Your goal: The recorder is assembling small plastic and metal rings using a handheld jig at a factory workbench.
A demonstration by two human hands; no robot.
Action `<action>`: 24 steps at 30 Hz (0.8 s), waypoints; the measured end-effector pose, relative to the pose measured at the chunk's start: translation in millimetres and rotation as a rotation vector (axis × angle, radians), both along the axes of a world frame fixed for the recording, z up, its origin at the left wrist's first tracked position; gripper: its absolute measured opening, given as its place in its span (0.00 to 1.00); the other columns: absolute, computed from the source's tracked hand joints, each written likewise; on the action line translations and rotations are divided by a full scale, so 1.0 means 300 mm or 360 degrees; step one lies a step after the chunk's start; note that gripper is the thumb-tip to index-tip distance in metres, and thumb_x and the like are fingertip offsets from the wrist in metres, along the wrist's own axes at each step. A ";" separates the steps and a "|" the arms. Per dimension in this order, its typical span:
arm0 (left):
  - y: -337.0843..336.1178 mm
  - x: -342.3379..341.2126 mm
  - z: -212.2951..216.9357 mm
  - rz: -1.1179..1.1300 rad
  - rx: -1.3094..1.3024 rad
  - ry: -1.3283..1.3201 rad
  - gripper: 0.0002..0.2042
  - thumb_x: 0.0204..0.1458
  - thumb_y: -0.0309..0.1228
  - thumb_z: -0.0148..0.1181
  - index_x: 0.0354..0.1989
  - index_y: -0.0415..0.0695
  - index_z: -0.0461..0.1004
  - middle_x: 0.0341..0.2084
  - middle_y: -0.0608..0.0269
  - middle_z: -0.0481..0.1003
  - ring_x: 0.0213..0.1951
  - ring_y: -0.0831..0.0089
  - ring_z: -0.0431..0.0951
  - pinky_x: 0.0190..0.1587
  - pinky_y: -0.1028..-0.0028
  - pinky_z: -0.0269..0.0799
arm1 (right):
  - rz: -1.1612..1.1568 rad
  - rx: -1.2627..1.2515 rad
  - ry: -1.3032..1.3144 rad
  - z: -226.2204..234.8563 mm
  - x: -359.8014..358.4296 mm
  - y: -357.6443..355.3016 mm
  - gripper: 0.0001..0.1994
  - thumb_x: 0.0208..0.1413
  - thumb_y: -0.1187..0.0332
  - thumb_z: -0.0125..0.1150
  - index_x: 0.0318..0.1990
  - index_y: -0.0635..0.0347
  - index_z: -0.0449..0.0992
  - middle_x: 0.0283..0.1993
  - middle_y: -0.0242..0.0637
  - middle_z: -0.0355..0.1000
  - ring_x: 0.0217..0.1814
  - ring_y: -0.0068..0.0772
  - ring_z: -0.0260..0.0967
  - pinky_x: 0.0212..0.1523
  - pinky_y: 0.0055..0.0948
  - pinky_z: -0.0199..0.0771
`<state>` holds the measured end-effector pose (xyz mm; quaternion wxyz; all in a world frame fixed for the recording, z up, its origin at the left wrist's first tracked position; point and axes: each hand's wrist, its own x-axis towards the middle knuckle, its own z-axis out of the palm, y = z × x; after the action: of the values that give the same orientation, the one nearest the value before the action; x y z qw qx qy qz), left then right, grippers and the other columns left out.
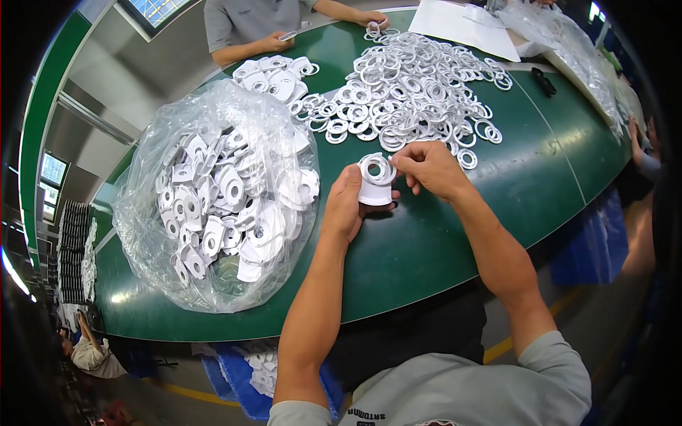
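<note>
Left hand [346, 206] fingers grip small white flat plastic piece w/ hole [376, 189]; right hand [428, 167] fingers pinch its ring; big white ring pile [405, 78] done, clear bag of pieces [220, 199] mostly full

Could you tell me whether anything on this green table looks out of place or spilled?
Nothing stands out. The white rings lie in a loose heap on the green table, and the flat white pieces stay inside the clear bag. The left hand and right hand hold one white piece.

Bright, even overhead light; glare glints on the plastic bag [213, 199] left of the left hand [344, 206]; fisheye bends and darkens edges.
</note>
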<state>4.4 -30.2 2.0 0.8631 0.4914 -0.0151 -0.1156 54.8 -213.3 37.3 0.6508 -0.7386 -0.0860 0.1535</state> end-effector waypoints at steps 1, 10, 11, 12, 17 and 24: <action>0.001 0.000 0.000 0.0002 0.0001 0.0001 0.25 0.66 0.47 0.34 0.57 0.37 0.62 0.44 0.47 0.74 0.38 0.55 0.80 0.35 0.62 0.81 | 0.0002 0.0001 0.0001 0.001 -0.002 0.002 0.10 0.54 0.67 0.61 0.31 0.68 0.78 0.24 0.32 0.73 0.17 0.16 0.64 0.16 0.19 0.66; 0.001 -0.002 -0.007 -0.0088 0.0069 -0.0048 0.20 0.65 0.40 0.43 0.58 0.37 0.62 0.42 0.50 0.75 0.36 0.59 0.81 0.33 0.67 0.81 | -0.0044 -0.0274 -0.0210 0.003 -0.021 0.013 0.09 0.54 0.68 0.62 0.31 0.67 0.77 0.20 0.31 0.71 0.16 0.17 0.65 0.16 0.19 0.65; 0.002 -0.004 -0.004 -0.0090 0.0086 -0.0049 0.20 0.65 0.38 0.43 0.58 0.37 0.62 0.42 0.50 0.75 0.36 0.59 0.81 0.32 0.67 0.81 | -0.0062 -0.0277 -0.0209 0.006 -0.026 0.017 0.09 0.54 0.68 0.62 0.32 0.67 0.77 0.21 0.30 0.71 0.16 0.17 0.65 0.16 0.19 0.64; 0.002 -0.006 -0.002 -0.0093 0.0103 -0.0050 0.19 0.65 0.37 0.43 0.58 0.37 0.61 0.42 0.50 0.75 0.35 0.60 0.81 0.32 0.68 0.81 | -0.0080 -0.0280 -0.0208 0.007 -0.030 0.019 0.09 0.54 0.67 0.63 0.34 0.67 0.77 0.22 0.30 0.71 0.16 0.17 0.64 0.16 0.18 0.63; 0.002 0.002 -0.021 -0.0056 0.0115 -0.0115 0.19 0.64 0.35 0.44 0.59 0.37 0.61 0.43 0.52 0.75 0.38 0.62 0.80 0.37 0.67 0.80 | 0.0041 -0.0449 -0.0574 -0.025 -0.010 0.009 0.15 0.49 0.65 0.67 0.40 0.65 0.76 0.31 0.34 0.72 0.27 0.23 0.67 0.28 0.24 0.67; -0.005 0.012 -0.045 0.0226 0.0890 -0.0744 0.19 0.63 0.28 0.43 0.62 0.39 0.61 0.45 0.54 0.75 0.41 0.71 0.76 0.46 0.74 0.73 | 0.0186 -0.0500 -0.0543 -0.031 -0.044 0.042 0.20 0.42 0.66 0.72 0.40 0.64 0.69 0.37 0.45 0.69 0.39 0.42 0.67 0.41 0.36 0.68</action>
<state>8.1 -31.8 -11.5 0.6747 0.7211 -0.1456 0.0602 41.7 -200.8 28.1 0.4941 -0.8397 -0.2123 0.0754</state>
